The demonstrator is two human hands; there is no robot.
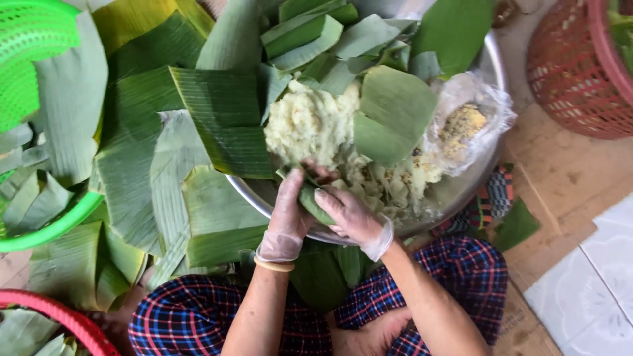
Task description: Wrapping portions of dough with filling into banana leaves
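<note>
Both gloved hands, left hand and right hand, have their grip clamped together on a folded green banana leaf at the near rim of the round metal basin, beside lumpy pale sticky rice. Ribbed, glossy leaf pieces overlap along its left edge.

The worn, pale brown concrete floor shows stains and shallow cracks on the right side. At the lower right corner it meets glossy white patterned ceramic tiles with thin dark joints. Soft, even daylight falls over everything, with no hard shadows. No wall, window or furniture is in view; the scene sits directly on the floor.
</note>
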